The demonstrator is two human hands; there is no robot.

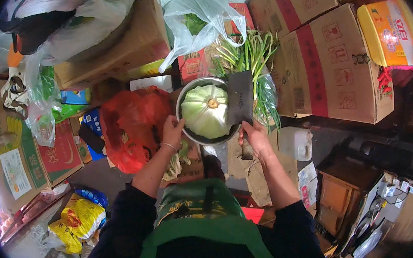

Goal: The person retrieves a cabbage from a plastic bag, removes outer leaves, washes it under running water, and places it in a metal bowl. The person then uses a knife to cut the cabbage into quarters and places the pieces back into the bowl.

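Note:
A round metal bowl (179,112) is held up in front of me with a pale green cabbage (204,111) in it, its cut stem end facing up. My left hand (172,131) grips the bowl's rim at the left. In my right hand (255,136) is the handle of a cleaver, and its broad dark blade (240,97) lies over the right side of the bowl, beside the cabbage. My right fingers are close to the rim; whether they also hold it, I cannot tell.
A red plastic bag (136,127) is left of the bowl. Green onions (250,58) and a clear plastic bag (204,14) lie beyond it. Stacked cardboard boxes (339,62) line the right side. A translucent jug (295,143) stands on the floor near loose cabbage leaves (174,166).

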